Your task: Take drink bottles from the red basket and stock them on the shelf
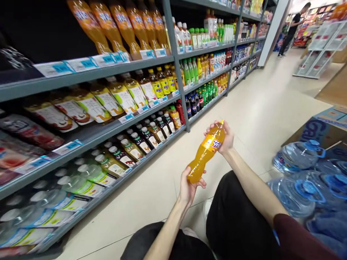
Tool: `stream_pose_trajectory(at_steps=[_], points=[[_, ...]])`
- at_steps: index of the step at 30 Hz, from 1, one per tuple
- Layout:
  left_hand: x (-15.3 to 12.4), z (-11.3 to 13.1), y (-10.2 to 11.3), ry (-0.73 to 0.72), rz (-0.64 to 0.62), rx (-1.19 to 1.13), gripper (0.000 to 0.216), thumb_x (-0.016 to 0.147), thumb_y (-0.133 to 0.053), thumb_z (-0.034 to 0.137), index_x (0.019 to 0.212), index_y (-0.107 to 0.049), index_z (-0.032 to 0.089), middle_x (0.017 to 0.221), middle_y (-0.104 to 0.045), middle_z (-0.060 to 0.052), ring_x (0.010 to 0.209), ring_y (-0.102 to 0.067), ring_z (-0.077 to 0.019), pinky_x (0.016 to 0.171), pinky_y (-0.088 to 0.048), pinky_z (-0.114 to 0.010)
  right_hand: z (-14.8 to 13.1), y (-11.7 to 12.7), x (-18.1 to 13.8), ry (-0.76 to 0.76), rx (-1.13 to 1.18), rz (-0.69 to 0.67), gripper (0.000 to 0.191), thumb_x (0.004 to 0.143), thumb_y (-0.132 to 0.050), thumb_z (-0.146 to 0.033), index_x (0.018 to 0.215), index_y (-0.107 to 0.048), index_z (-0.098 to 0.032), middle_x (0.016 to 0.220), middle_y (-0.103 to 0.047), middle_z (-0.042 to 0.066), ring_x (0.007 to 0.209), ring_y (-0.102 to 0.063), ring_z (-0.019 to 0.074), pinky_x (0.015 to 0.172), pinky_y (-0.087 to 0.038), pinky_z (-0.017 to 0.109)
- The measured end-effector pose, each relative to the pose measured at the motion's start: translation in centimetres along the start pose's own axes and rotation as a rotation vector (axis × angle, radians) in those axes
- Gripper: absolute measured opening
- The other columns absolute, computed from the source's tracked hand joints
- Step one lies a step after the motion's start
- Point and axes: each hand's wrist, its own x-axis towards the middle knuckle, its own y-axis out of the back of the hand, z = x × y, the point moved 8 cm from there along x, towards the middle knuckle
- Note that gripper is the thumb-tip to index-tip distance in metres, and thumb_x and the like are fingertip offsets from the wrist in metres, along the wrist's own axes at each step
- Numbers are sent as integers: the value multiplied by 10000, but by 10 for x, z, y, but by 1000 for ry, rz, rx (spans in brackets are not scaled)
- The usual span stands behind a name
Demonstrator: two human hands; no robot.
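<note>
An orange soda bottle [205, 152] with a blue-and-white label is held tilted in front of me, cap end up and to the right. My left hand [188, 185] grips its base from below, fingers closed round it. My right hand [226, 137] is wrapped round its neck and cap end. Both arms reach forward over my knees in black trousers. The same kind of orange bottles [123, 22] stand in a row on the top shelf at the left.
A long grey shelf rack [85, 136] with drink bottles runs along my left. Large blue water jugs [299, 180] and cardboard boxes [330, 126] lie at my right. A pale tiled aisle runs ahead. A person in black [292, 30] stands far off beside white wire racks [327, 44].
</note>
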Motion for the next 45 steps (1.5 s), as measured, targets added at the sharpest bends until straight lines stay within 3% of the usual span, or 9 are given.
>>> stream_pose_trajectory(at_steps=[4,10,12,15,17,27,35,40,45], points=[[-4,-22,0,214,5,-164,608,853,-525,655,997,-655,79,693,-697,-108,416,-539,-120,411,-399,-207,0,-7,-2,24,-78,-121,386,770,-843,-541,801,-635,-218,764,-666,-6,680,-652,186,727,-631,388],[-16,-55,-9,451,-109,-279,694,916,-376,689,828,-689,75,487,-534,-33,284,-261,-45,333,-173,-178,5,-15,-6,-34,-172,-227,401,744,-851,-549,810,-616,-230,706,-631,-17,624,-611,184,661,-607,371],[-18,-59,-12,464,-140,-280,675,900,-421,687,837,-697,74,505,-540,-33,308,-315,-58,348,-224,-185,5,-14,-6,-64,-205,-213,452,703,-869,-571,752,-568,-238,632,-585,-31,590,-581,187,637,-605,374],[-17,-60,-15,452,-173,-268,652,831,-535,685,892,-714,61,672,-643,-94,546,-603,-154,500,-459,-235,0,-12,-5,-63,-219,-177,533,661,-900,-549,659,-466,-241,535,-491,-59,527,-510,165,631,-605,367],[-14,-58,-18,429,-202,-247,665,795,-573,684,922,-720,48,817,-692,-138,732,-675,-213,606,-526,-278,-3,-12,-5,-53,-195,-164,529,668,-909,-496,645,-448,-236,523,-473,-70,517,-499,151,642,-604,353],[8,-44,0,204,-84,16,635,823,-621,621,1115,-653,58,959,-746,-186,794,-688,-256,698,-525,-340,12,-2,-1,-135,-253,-91,485,695,-925,-484,716,-517,-221,582,-590,-53,564,-634,169,610,-602,330],[5,-29,-15,-18,-242,393,673,891,-664,676,1255,-638,111,1189,-722,-200,1093,-693,-306,896,-529,-362,31,-1,-7,-276,-364,-125,466,715,-923,-458,687,-528,-212,585,-635,-16,531,-648,177,511,-529,277],[6,-22,-19,-111,-262,382,621,822,-803,563,1241,-640,135,1231,-709,-171,1163,-664,-297,1020,-479,-384,40,-11,-19,-317,-419,-242,420,756,-892,-423,680,-543,-203,584,-661,13,542,-659,191,545,-542,292],[1,-18,-13,49,-381,413,636,723,-893,505,1199,-705,128,1213,-727,-160,1093,-687,-282,1001,-491,-396,39,-34,-37,-326,-350,-479,354,836,-809,-400,679,-550,-216,562,-646,5,538,-647,210,669,-610,428]])
